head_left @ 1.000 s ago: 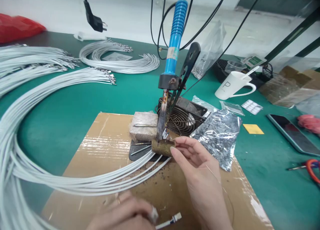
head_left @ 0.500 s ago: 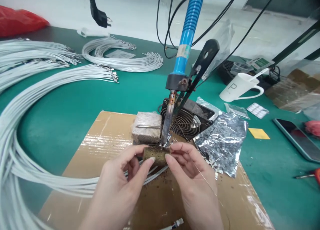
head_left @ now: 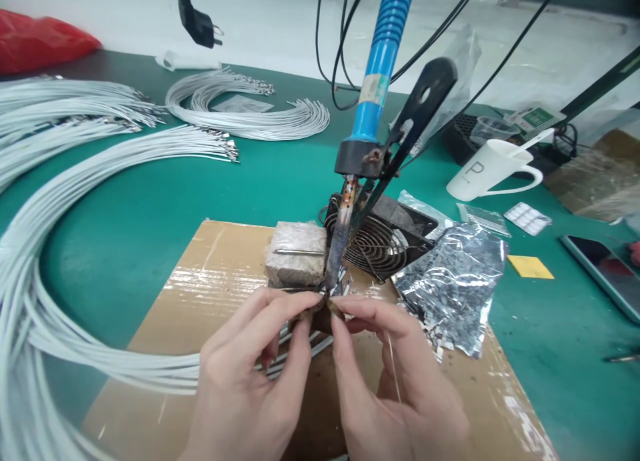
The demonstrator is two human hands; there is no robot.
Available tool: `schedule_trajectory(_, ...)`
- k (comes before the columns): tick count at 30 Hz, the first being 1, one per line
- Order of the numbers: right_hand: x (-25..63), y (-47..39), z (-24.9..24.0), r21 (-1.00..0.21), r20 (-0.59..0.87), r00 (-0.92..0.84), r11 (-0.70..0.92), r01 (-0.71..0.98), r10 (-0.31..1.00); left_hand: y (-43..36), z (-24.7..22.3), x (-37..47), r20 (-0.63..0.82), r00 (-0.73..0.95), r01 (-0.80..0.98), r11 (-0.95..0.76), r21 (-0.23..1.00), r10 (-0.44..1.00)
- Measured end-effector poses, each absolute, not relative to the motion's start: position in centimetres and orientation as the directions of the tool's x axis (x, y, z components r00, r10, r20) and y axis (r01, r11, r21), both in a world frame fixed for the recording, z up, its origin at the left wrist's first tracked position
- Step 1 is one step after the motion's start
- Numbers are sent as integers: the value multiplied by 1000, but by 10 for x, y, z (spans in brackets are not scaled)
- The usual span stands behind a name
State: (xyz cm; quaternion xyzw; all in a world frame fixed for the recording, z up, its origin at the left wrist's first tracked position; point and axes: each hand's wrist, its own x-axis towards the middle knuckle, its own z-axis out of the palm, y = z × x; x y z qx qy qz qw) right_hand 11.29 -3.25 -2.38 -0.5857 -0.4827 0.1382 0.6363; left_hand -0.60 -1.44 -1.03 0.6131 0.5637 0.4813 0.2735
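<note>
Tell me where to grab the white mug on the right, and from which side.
Judging by its pose, take the white mug by its handle, coming in from the right. It lies tipped toward the left with the handle loop sticking out clear on the right. A spoon rests in the mouth, so avoid the rim.

Two bare hands show at the near edge of the scene. The left hand [head_left: 245,387] wears no glove, ring or band, and no sleeve reaches its wrist. The right hand [head_left: 400,394] is likewise uncovered, with no watch, ring or cuff in sight. The fingernails on both are short, rounded and plain, without any polish.
</note>
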Motion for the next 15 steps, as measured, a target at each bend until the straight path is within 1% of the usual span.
schedule_trajectory(2,114,-32,-21,-862,455,473,240,447,754,-13,-9,-7,343,-51,489,-276,827,938)
schedule_trajectory(4,116,-32,-19,-894,382,491,178,412,783,-9,-10,-9,388,17,532,-337,777,922)
schedule_trajectory(7,122,-32,-22,-965,190,500,66,254,845,-5,-13,-10,402,85,562,-377,736,912)
schedule_trajectory(11,147,-32,-34,-998,-28,420,-49,40,907,-15,-22,-13,358,155,600,-376,706,921)
schedule_trajectory(13,176,-37,-41,-997,-84,394,-76,-34,915,-26,-27,-21,338,212,609,-394,689,917)
schedule_trajectory(15,218,-49,-45,-993,-113,433,-93,-68,894,-38,-34,-36,343,271,620,-435,653,900)
